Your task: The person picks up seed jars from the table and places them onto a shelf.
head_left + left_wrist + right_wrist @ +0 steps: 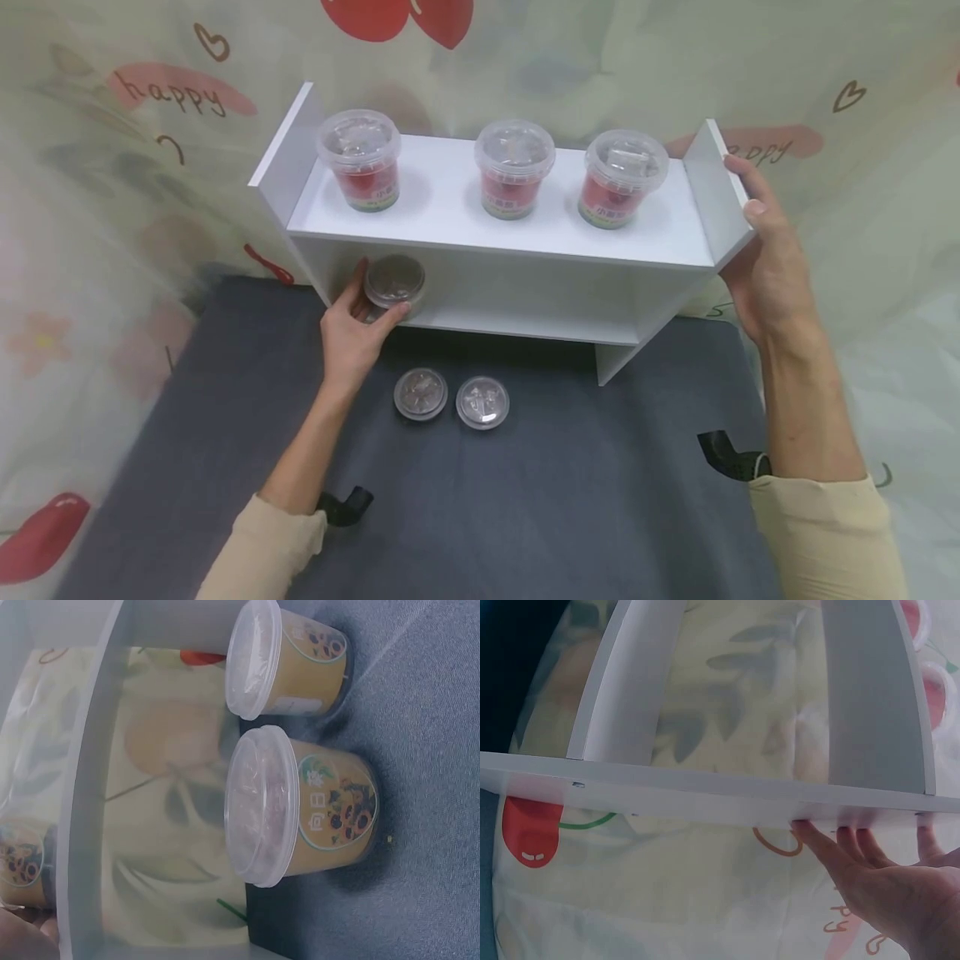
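A clear-lidded plastic tub (395,279) stands at the left end of the lower shelf, and my left hand (352,329) grips it with fingers and thumb at its sides. In the left wrist view only part of this tan-labelled tub (22,862) shows, with fingertips beside it. My right hand (772,258) touches the right side panel of the white shelf unit (525,308). Seen from the right wrist, its extended fingers (862,851) press their tips on the panel's outer face. Two more tan tubs, one left (421,394) and one right (482,403), stand on the dark surface before the unit.
On the top shelf are three clear-lidded red tubs: left (367,158), middle (514,167) and right (625,177). A patterned cloth (540,67) hangs behind the unit. Dark grey fabric (562,500) covers the surface below. Black straps (727,457) sit at the wrists.
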Available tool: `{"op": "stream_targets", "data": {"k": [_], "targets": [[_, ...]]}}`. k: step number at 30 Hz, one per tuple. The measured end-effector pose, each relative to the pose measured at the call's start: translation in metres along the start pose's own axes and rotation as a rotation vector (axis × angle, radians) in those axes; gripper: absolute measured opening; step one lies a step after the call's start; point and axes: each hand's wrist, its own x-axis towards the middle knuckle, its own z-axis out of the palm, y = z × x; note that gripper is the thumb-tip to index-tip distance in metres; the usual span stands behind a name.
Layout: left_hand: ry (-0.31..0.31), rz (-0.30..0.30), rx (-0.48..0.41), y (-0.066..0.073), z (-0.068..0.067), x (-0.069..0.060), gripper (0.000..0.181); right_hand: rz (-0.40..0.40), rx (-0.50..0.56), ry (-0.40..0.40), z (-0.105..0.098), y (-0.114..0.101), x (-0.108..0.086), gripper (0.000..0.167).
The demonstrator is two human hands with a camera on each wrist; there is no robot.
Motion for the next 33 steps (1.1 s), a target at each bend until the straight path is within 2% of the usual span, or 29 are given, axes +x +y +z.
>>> {"op": "stream_targets", "data": {"k": [4, 8, 15, 20, 28, 33], "targets": [[-0.005, -0.004, -0.029, -0.001, 0.001, 0.0, 0.077, -0.003, 0.005, 0.0, 0.0, 0.001, 0.0, 0.052], [-0.024, 0.002, -0.099, -0.006, 0.0, -0.001, 0.079, -0.001, 0.023, -0.006, 0.001, 0.001, 0.001, 0.051], [-0.031, 0.048, -0.241, -0.041, -0.005, -0.003, 0.076, -0.005, 0.01, -0.02, 0.001, 0.001, 0.002, 0.052], [-0.036, 0.068, -0.304, -0.044, -0.013, -0.014, 0.069, -0.008, 0.012, -0.021, 0.001, 0.001, 0.003, 0.052], [0.08, 0.094, -0.357, -0.05, -0.019, -0.029, 0.055, -0.01, 0.0, -0.019, 0.001, 0.0, 0.003, 0.052], [0.087, 0.123, -0.4, -0.056, -0.022, -0.033, 0.05, -0.007, 0.012, -0.019, 0.0, 0.001, 0.002, 0.051]]}}
